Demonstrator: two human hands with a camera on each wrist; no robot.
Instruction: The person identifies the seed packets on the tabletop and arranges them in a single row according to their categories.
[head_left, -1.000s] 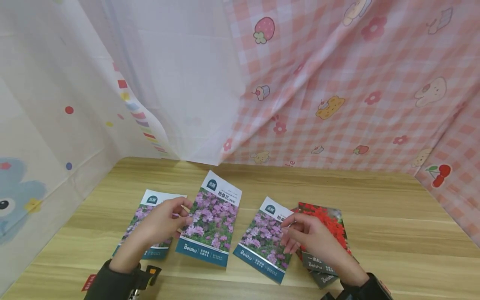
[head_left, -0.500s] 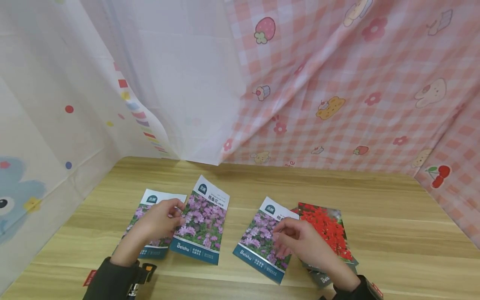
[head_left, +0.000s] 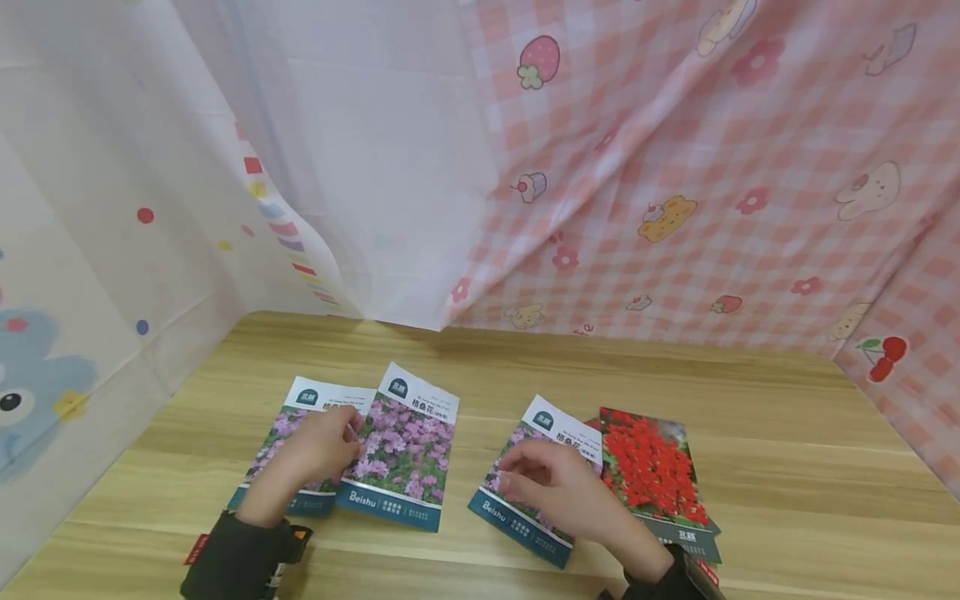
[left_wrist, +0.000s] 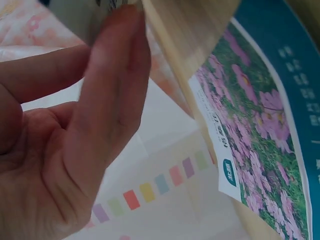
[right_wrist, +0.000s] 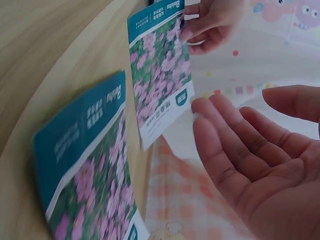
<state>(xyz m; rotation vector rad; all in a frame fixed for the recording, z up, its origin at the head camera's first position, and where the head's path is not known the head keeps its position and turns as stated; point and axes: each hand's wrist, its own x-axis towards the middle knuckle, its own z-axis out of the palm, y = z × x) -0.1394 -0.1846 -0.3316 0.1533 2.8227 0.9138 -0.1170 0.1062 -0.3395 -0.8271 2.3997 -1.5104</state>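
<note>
My left hand (head_left: 318,446) pinches the left edge of a seed packet (head_left: 407,454) with pink-purple flowers and a teal base band. The packet lies low over the table and overlaps the right side of a matching packet (head_left: 272,435). In the left wrist view, thumb and fingers (left_wrist: 107,75) meet on a packet corner (left_wrist: 75,17). My right hand (head_left: 558,483) hovers over a third purple-flower packet (head_left: 517,527), covering its middle. The right wrist view shows that hand's fingers (right_wrist: 220,150) relaxed, with nothing between them and the thumb.
Seed packets with red flowers (head_left: 648,467) lie overlapped right of the right hand. The wooden table (head_left: 787,450) ends at a white curtain (head_left: 375,208) and a pink checked cloth (head_left: 675,275) behind.
My left hand has moved left and down, bringing its packet nearer the table and the left packet. My right hand has shifted left, away from the red-flower packets and over the purple one.
</note>
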